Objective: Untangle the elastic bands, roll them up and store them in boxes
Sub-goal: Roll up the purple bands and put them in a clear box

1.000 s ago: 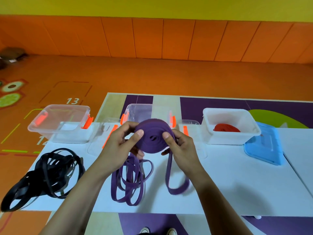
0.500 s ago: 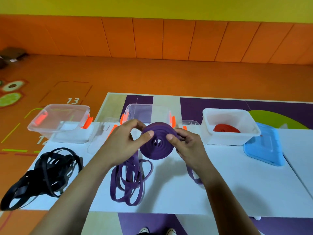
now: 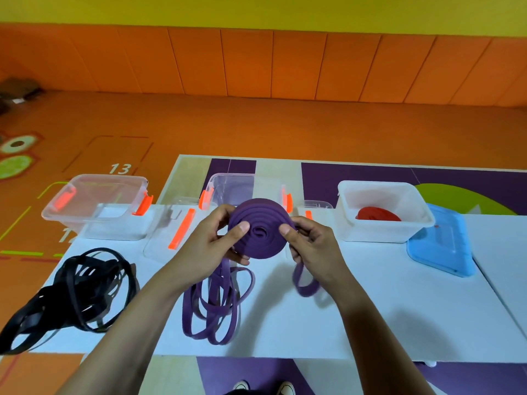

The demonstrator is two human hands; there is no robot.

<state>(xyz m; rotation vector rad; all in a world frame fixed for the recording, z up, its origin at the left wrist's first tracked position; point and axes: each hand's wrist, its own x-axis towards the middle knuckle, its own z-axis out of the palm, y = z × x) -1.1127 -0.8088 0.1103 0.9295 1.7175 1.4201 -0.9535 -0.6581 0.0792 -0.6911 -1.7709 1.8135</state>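
Roll: purple, held above worktop centre, face toward camera.
Left hand: fingers curled round roll at its 9 o'clock, thumb on face.
Right hand: fingers gripping roll at 3 o'clock; tail hanging at 5 o'clock.
Loose bands: purple, on worktop, 6 o'clock of roll.
Black bands: 8 o'clock.
Clear box: 12 o'clock.
White box: 3 o'clock, red roll inside.

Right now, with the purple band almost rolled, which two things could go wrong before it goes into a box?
1. Only the fingers of the left hand and right hand pinch the roll; a slack grip could let it spring open.
2. Its tail hangs loose under the right hand and may drag across the table or snag the purple loops there.
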